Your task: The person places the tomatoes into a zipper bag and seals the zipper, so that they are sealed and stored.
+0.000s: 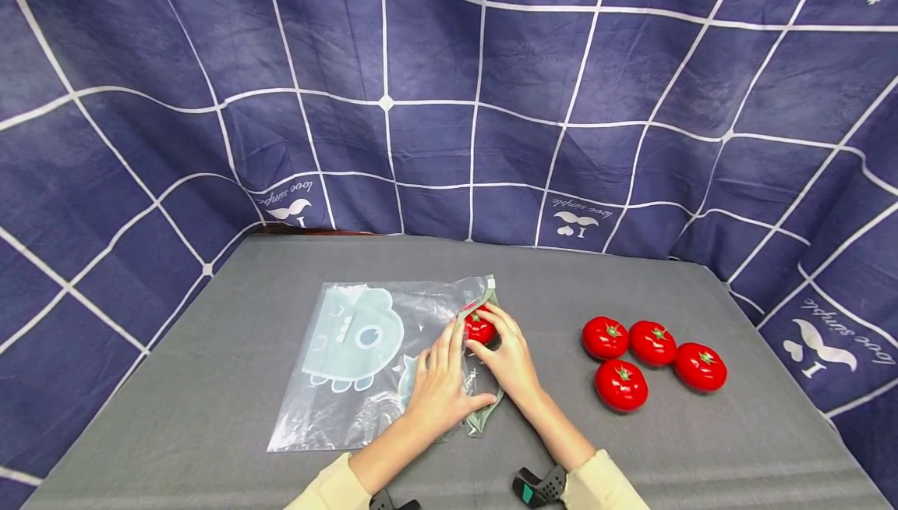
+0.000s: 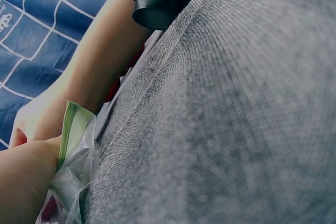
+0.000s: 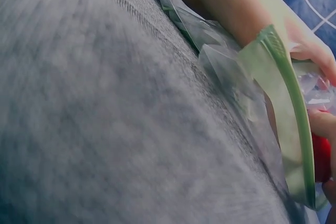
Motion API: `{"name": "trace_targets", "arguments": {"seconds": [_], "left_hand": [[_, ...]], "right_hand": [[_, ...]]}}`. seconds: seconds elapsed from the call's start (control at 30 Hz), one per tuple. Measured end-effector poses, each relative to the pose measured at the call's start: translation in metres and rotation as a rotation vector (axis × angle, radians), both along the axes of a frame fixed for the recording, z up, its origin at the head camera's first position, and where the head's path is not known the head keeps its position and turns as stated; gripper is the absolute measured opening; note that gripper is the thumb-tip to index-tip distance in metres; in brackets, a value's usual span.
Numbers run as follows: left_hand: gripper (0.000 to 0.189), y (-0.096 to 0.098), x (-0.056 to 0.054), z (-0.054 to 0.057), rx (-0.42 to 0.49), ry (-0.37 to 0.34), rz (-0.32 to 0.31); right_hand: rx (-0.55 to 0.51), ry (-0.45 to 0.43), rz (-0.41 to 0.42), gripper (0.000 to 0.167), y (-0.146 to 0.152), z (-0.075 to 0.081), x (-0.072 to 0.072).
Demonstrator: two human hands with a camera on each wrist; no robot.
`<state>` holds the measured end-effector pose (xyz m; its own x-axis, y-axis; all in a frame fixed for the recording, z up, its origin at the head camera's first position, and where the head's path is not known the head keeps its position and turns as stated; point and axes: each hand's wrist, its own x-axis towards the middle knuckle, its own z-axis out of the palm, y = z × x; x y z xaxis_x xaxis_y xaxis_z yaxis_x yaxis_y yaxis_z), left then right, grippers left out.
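Note:
My right hand [image 1: 512,354] grips a red tomato [image 1: 479,328] at the mouth of a clear zip bag [image 1: 302,409], fingers at its far side and thumb at its near side. The bag lies flat, its mouth to the right, with a pale blue cartoon print. My left hand [image 1: 440,385] rests on the bag beside the mouth, fingers nearly straight and thumb spread toward the green zip strip [image 3: 299,129]. In the right wrist view, the strip bows around the tomato [image 3: 321,158]. The left fingertips are partly hidden in both wrist views.
Several tomatoes [image 1: 622,385] stand in a group on the right of the grey tabletop [image 1: 547,276]. A blue curtain [image 1: 435,136] with white lines hangs behind the table and along its sides. Black wrist devices [image 1: 539,486] show near the front edge.

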<state>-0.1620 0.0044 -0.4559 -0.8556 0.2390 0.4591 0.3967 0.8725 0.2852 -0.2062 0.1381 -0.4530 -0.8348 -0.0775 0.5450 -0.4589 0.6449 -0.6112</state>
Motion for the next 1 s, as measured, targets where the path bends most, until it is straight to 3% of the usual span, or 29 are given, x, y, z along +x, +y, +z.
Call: {"name": "trace_targets", "arguments": {"seconds": [0.27,0.53,0.8,1.0], "left_hand": [[0.119,0.0,0.0,0.0,-0.013,0.001,0.001],[0.119,0.002,0.0,0.0,-0.011,-0.008,0.004],[0.121,0.001,-0.001,0.0,0.012,-0.009,-0.002],[0.121,0.001,0.0,0.0,0.038,-0.024,-0.011]], "right_hand": [[-0.01,0.002,0.104,0.048,0.0,-0.002,0.001],[-0.063,-0.111,0.124,0.044,0.006,0.003,0.002],[0.083,-0.147,0.132,0.05,0.025,0.022,0.013],[0.181,-0.105,0.061,0.05,0.045,0.031,0.029]]}}
